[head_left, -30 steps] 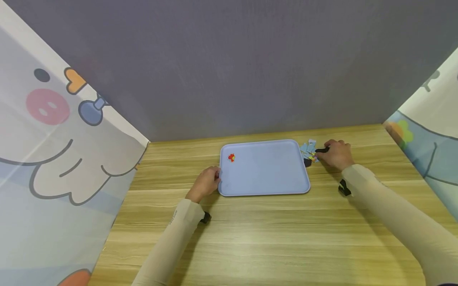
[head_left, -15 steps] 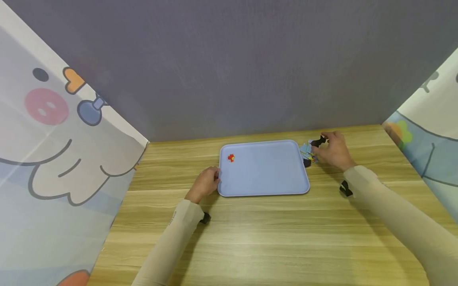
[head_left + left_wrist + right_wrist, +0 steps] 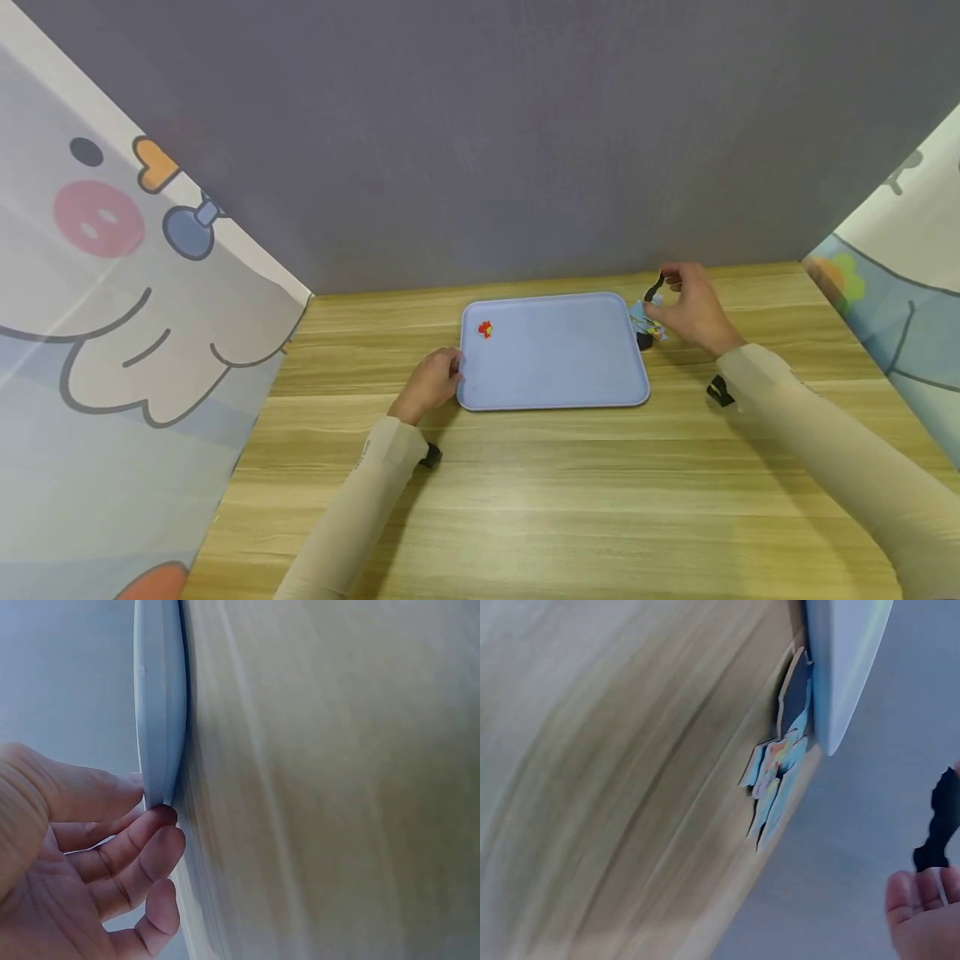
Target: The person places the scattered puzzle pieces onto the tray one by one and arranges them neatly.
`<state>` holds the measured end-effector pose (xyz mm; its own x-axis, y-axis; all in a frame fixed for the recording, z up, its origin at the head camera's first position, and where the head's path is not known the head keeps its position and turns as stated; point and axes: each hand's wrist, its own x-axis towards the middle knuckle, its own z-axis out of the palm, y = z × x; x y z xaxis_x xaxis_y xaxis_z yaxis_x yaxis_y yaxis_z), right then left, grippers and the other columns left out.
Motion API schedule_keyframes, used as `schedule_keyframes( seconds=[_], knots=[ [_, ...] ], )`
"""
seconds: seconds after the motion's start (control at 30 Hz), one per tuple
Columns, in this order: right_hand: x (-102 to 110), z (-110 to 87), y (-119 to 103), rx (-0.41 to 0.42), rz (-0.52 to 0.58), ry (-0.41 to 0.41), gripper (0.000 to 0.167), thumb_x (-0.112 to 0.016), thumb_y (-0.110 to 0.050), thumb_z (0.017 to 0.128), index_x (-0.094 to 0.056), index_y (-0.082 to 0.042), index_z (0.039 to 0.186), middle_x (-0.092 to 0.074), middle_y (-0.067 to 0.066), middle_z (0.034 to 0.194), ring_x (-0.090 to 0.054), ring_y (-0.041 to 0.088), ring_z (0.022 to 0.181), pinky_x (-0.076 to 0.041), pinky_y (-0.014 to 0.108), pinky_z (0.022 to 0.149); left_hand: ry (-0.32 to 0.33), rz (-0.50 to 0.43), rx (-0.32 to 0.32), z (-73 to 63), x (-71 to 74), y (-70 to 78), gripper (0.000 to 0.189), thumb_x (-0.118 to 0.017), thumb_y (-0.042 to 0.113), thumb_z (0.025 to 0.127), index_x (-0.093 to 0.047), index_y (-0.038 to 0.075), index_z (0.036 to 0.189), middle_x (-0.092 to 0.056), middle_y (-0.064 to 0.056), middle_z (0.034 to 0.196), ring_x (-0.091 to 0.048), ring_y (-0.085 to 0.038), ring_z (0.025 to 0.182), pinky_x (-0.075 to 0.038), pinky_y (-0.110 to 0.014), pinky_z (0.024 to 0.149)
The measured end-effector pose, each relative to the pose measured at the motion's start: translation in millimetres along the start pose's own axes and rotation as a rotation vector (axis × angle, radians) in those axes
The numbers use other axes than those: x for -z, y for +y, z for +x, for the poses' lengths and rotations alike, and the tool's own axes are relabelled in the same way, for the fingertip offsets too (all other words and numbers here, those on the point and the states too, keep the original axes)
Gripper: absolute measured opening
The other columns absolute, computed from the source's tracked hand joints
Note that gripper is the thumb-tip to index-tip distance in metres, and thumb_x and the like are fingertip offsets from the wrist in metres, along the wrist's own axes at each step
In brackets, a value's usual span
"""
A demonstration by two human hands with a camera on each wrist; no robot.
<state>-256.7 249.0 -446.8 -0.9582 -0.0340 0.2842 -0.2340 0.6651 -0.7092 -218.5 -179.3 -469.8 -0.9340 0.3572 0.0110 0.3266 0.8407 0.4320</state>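
Head view: blue tray lies flat on the wood-grain table, a little right of frame centre. Left hand is at the tray's left edge, lower side. Left wrist view shows the grip: thumb on the rim, fingers curled against its underside, so the edge is pinched between them; the other fingers are bent below it.

Right hand, right of centre in the head view, holds a black piece above the table. Thumb is at the lower end and a fingertip at the upper, the gap between them filled by the piece. Right wrist view puts this piece at the right edge of the frame, its outline wavy (the hand is partly cut off there).

A small pile of pieces, light blue with multicoloured printing, lies on the table by the tray's right edge. A dark piece sits at the pile's lower left, close against the rim; contact cannot be told. A small red piece with some yellow lies inside the tray, toward its upper left corner.

Surroundings: grey panel across the top of the frame; cartoon-printed sheet at left.
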Motion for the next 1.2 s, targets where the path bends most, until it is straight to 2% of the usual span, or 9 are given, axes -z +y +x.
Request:
schedule_keyframes(
  seconds=[0.13,0.3,0.4,0.57,0.7,0.83,1.03,1.2],
  knots=[
    [-3.7,1.3,-6.2,0.094,0.079,0.029,0.062,-0.072,-0.001,0.073,-0.041,0.008,0.126,-0.043,0.022,0.117,-0.045,0.038,0.106,-0.035,0.050,0.095,0.007,-0.001,-0.008,0.4,0.5,-0.8,0.016,-0.067,-0.002,0.083,-0.052,0.004,0.079,-0.049,-0.004,0.074,-0.048,-0.019,0.070,-0.042,-0.033,0.063],
    [-10.8,3.7,-13.7,0.297,0.221,0.081,0.061,-0.070,0.014,0.068,-0.043,0.011,0.123,-0.047,0.022,0.118,-0.049,0.036,0.107,-0.037,0.031,0.098,0.003,-0.003,-0.006,0.6,1.2,-1.1,0.017,-0.067,-0.002,0.083,-0.052,0.004,0.079,-0.051,-0.007,0.075,-0.047,-0.019,0.070,-0.041,-0.032,0.062],
    [-15.2,4.3,-21.0,0.394,0.319,0.066,0.063,-0.068,0.024,0.064,-0.041,0.015,0.121,-0.047,0.026,0.118,-0.050,0.040,0.107,-0.038,0.026,0.097,-0.002,0.001,-0.004,1.0,0.6,-1.8,0.016,-0.066,-0.002,0.084,-0.052,0.003,0.079,-0.052,-0.009,0.076,-0.047,-0.019,0.070,-0.041,-0.032,0.062],
    [-16.8,-2.2,-47.5,0.468,0.389,0.008,0.061,-0.063,0.029,0.063,-0.038,0.020,0.118,-0.046,0.031,0.120,-0.047,0.048,0.108,-0.039,0.027,0.097,-0.005,0.008,-0.007,1.1,0.0,-2.4,0.015,-0.066,-0.001,0.084,-0.052,0.004,0.081,-0.050,-0.006,0.076,-0.048,-0.019,0.071,-0.041,-0.032,0.063],
    [-22.6,-5.6,-65.4,0.476,0.363,-0.043,0.060,-0.064,0.027,0.065,-0.037,0.021,0.118,-0.046,0.030,0.121,-0.047,0.046,0.110,-0.038,0.039,0.098,-0.006,0.012,0.003,0.7,0.0,-2.3,0.013,-0.066,0.000,0.084,-0.053,0.003,0.083,-0.050,-0.004,0.077,-0.048,-0.019,0.072,-0.042,-0.032,0.064],
    [-36.9,-5.9,-76.6,0.447,0.359,-0.096,0.060,-0.065,0.024,0.068,-0.038,0.018,0.121,-0.047,0.030,0.120,-0.047,0.045,0.111,-0.036,0.050,0.096,-0.007,0.017,0.014,-0.3,0.9,-1.1,0.012,-0.067,0.000,0.084,-0.056,0.003,0.086,-0.051,-0.004,0.078,-0.049,-0.019,0.073,-0.043,-0.032,0.066],
    [-69.9,0.1,-79.5,0.405,0.336,-0.205,0.061,-0.065,0.020,0.073,-0.039,0.010,0.128,-0.046,0.026,0.126,-0.046,0.040,0.117,-0.036,0.048,0.098,-0.004,0.021,0.005,-0.4,1.1,-0.7,0.014,-0.067,0.000,0.084,-0.054,0.005,0.082,-0.050,-0.003,0.075,-0.048,-0.018,0.071,-0.042,-0.032,0.064],
    [-101.5,10.8,-70.8,0.298,0.270,-0.343,0.060,-0.066,0.010,0.079,-0.038,0.002,0.132,-0.048,0.019,0.128,-0.046,0.034,0.121,-0.038,0.040,0.099,-0.002,0.018,0.005,-0.4,0.7,0.4,0.017,-0.067,-0.001,0.084,-0.052,0.006,0.079,-0.049,-0.003,0.074,-0.048,-0.018,0.070,-0.041,-0.031,0.062]
  ],
)
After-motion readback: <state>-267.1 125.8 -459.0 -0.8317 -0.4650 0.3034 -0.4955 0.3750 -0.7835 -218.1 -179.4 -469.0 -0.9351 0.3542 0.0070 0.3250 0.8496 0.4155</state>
